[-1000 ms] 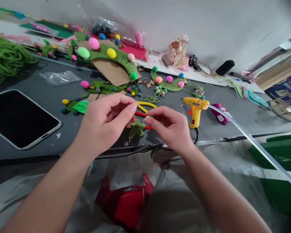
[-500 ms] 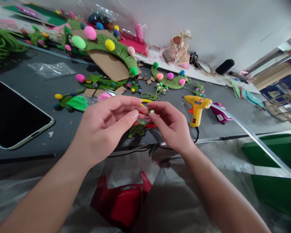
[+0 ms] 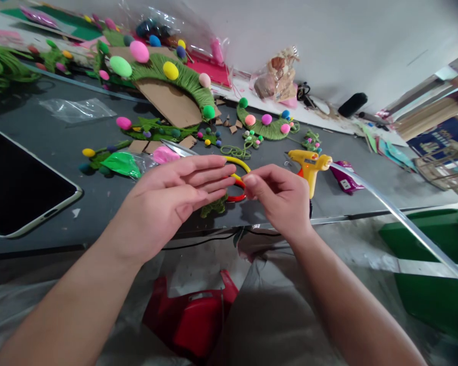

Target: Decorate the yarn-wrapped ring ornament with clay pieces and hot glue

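My left hand is held palm up over the front of the table, its fingers stretched out and nothing visible in the palm. Close to its fingertips, my right hand is closed in a pinch of thumb and forefinger; whatever sits between them is hidden. Below the hands lie scissors with yellow and red handle loops, their blades pointing back left. A small green yarn piece lies partly covered under my left fingers. Right of my right hand, a yellow glue gun stands with a long clear glue stick in its back.
A phone lies at left. Green yarn-wrapped arches with coloured balls, a curved green piece, cardboard bits and plastic bags are behind the hands. A purple object is beyond the glue gun. Below stand a red stool and green bin.
My left hand has flattened and turned its palm up. My right hand has drawn slightly right and tightened its pinch; the small pale green ball at its fingertips is now out of sight.
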The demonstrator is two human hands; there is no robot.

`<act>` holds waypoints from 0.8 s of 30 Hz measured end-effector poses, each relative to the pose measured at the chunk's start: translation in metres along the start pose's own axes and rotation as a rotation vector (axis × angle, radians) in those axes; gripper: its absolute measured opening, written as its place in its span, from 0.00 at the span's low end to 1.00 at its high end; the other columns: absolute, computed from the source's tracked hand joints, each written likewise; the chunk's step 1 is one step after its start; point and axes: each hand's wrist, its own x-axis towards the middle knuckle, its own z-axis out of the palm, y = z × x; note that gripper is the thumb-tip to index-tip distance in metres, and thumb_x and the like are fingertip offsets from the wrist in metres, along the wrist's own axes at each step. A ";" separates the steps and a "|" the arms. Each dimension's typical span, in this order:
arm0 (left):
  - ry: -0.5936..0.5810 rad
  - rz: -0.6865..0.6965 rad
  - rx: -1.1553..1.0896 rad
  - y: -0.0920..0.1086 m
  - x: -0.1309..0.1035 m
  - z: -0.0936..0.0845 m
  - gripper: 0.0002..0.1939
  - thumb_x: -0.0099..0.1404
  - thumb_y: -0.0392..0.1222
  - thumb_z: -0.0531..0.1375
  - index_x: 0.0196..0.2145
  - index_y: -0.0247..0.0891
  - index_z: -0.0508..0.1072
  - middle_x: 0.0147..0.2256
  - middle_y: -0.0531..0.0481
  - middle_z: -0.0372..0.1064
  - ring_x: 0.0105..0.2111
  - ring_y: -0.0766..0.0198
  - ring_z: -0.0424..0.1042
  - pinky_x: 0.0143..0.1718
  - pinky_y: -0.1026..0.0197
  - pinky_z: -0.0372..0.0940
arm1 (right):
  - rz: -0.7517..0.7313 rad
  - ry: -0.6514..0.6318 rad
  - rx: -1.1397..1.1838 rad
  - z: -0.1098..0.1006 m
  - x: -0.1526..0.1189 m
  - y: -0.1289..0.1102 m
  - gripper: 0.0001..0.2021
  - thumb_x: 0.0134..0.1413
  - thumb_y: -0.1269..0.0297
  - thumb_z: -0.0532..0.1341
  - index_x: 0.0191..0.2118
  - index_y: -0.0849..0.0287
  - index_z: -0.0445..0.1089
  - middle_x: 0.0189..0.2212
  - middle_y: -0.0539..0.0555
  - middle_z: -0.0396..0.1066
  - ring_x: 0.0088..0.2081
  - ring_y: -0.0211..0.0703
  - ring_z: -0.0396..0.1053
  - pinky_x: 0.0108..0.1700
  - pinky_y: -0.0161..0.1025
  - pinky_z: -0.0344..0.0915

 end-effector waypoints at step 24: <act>0.225 0.150 0.484 -0.008 0.002 0.015 0.08 0.66 0.45 0.72 0.42 0.45 0.85 0.38 0.55 0.81 0.37 0.64 0.79 0.39 0.67 0.76 | -0.293 -0.158 -0.255 -0.015 -0.007 0.000 0.16 0.59 0.58 0.72 0.52 0.52 0.78 0.46 0.54 0.79 0.43 0.43 0.76 0.47 0.42 0.74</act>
